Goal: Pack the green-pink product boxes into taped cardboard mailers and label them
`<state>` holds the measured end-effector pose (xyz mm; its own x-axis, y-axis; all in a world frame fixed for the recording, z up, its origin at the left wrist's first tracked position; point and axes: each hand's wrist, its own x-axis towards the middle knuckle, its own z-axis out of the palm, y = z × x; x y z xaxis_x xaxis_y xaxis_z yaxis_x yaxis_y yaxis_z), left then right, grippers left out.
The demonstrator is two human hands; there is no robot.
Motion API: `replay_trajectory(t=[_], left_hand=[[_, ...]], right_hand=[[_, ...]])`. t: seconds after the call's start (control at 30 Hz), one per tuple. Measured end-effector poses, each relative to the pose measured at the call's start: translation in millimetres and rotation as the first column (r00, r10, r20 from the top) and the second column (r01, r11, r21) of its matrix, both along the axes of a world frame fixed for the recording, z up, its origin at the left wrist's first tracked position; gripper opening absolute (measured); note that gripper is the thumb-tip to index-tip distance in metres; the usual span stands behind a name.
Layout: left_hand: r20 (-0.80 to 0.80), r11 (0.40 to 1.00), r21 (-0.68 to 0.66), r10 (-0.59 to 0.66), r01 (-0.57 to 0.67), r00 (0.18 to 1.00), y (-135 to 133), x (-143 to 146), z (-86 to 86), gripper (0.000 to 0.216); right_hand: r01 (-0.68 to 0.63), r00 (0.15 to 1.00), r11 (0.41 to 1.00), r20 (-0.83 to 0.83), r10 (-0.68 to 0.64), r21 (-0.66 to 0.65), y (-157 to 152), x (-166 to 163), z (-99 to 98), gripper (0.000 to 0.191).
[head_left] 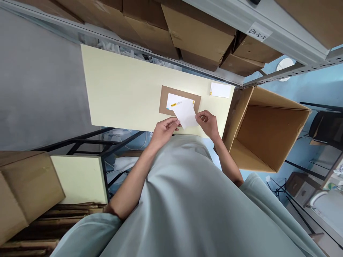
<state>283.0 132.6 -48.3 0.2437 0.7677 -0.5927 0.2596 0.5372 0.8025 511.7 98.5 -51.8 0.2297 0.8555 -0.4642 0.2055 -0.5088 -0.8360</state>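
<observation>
My left hand and my right hand both pinch a white sheet of paper at its lower corners, holding it above the near edge of a pale yellow table. Just behind the sheet a brown envelope lies flat on the table with a white printed card on top of it. Another white card lies at the table's far right corner.
An open, empty cardboard box stands on its side right of the table. A metal shelf with several cardboard boxes runs behind. More boxes and flattened cardboard sit at lower left beside a smaller pale table.
</observation>
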Motion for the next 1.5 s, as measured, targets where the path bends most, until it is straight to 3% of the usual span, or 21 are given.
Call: replay_trajectory(t=[0.17,0.3,0.37,0.43,0.53,0.63,0.8,0.93,1.2,1.5], left_hand=[[-0.012,0.998,-0.064,0.005,-0.006,1.000,-6.6,1.8,-15.0,0.063],[-0.015,0.993,-0.084,0.078,-0.079,0.997,-5.8,-1.0,-18.0,0.069],[-0.020,0.992,-0.063,0.109,-0.110,0.994,-3.3,-4.9,-15.2,0.061],[-0.019,0.994,-0.024,0.108,-0.109,0.994,-0.7,-9.7,-10.4,0.052],[0.009,0.998,0.015,0.067,-0.068,0.998,0.9,-16.4,-3.3,0.045],[0.023,0.999,-0.020,0.045,-0.045,0.999,-1.2,-21.5,-1.7,0.043],[0.008,0.985,-0.112,0.131,-0.130,0.991,-10.7,-24.9,-10.0,0.045],[-0.009,0.946,-0.201,0.256,-0.253,0.967,-13.1,-15.5,-19.4,0.046],[-0.079,0.851,-0.285,0.437,-0.441,0.896,10.3,18.8,-51.1,0.033],[-0.142,0.797,-0.319,0.494,-0.512,0.858,25.2,25.0,-54.2,0.021]], right_hand=[[-0.125,0.958,0.990,0.266,0.102,0.070,-10.3,-6.1,21.1,0.013],[-0.221,0.833,0.965,0.541,0.113,0.139,-23.6,-21.6,34.1,0.015],[-0.367,0.742,0.917,0.644,0.186,0.159,-33.3,-33.1,38.3,0.019],[-0.534,0.646,0.829,0.713,0.274,0.165,-43.8,-43.9,41.4,0.022],[-0.665,0.548,0.732,0.762,0.344,0.147,-55.4,-52.8,45.5,0.024],[-0.662,0.559,0.740,0.736,0.382,0.119,-55.3,-50.6,51.0,0.022],[-0.527,0.725,0.849,0.542,0.426,0.038,-24.7,-35.4,57.2,0.019],[-0.498,0.782,0.867,0.426,0.455,-0.012,22.0,-18.3,42.1,0.018],[-0.665,0.679,0.741,0.342,0.649,-0.086,120.6,11.8,-22.0,0.020],[-0.667,0.656,0.729,0.342,0.672,-0.152,138.5,10.7,-60.5,0.021]])
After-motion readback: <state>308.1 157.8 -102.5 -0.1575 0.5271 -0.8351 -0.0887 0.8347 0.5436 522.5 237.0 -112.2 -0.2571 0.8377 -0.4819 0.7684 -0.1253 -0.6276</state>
